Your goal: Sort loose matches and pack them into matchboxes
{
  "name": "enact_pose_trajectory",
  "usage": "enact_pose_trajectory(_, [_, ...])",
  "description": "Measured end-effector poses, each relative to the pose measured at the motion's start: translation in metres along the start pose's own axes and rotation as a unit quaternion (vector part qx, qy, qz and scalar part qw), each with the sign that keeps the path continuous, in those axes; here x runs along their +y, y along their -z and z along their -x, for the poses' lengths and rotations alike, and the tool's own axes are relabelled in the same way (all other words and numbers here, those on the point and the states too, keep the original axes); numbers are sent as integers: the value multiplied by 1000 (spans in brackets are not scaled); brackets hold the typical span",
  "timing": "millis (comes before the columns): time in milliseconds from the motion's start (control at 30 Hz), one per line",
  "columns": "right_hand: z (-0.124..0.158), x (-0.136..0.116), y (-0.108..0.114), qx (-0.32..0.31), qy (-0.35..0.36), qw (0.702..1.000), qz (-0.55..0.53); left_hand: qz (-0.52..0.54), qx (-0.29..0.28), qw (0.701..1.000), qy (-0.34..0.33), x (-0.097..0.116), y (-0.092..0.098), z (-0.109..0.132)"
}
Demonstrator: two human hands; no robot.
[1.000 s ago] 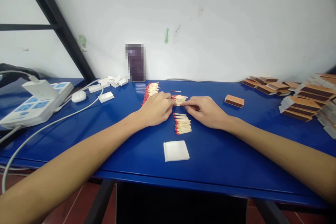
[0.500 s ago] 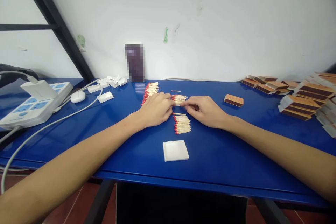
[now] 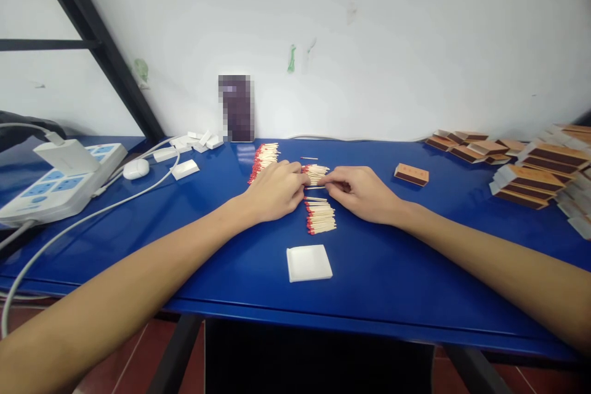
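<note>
Both hands rest on the blue table (image 3: 397,271) with fingertips meeting over a small bunch of red-tipped matches (image 3: 316,173). My left hand (image 3: 276,189) has its fingers curled and pinches the bunch's left end. From the right, my right hand (image 3: 359,193) pinches the same bunch. A second bunch of matches (image 3: 319,217) lies just in front of the hands. A larger pile of matches (image 3: 263,157) lies behind my left hand. An empty white matchbox tray (image 3: 308,263) sits nearer the front edge.
A single closed matchbox (image 3: 411,174) lies right of the hands, and stacks of matchboxes (image 3: 530,175) fill the far right. Several white trays (image 3: 187,166), a white earbud case (image 3: 137,168), a power strip (image 3: 55,181) with cables and a dark box (image 3: 236,108) stand at the left and back.
Almost nothing: both hands stay pinched on the small match bunch, and only the view shifts slightly.
</note>
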State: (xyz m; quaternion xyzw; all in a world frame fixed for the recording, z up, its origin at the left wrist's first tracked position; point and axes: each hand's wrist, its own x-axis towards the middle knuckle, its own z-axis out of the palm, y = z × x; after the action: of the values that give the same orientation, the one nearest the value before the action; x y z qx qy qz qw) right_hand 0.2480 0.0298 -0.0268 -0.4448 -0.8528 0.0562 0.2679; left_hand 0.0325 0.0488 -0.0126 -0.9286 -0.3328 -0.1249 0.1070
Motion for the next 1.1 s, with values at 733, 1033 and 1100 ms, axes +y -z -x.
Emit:
enact_pose_trajectory(733, [1,-1,2,3,-48,998,-41,9,-2,1000,2,-1,-1,2])
enact_pose_trajectory(1033, [0,-2,2,-14,-32,999,0,-31,-19,999,19,3,2,0])
enact_pose_trajectory(1100, [0,-2,2,-17,-35,999,-2,-34,-18,999,19,3,2,0])
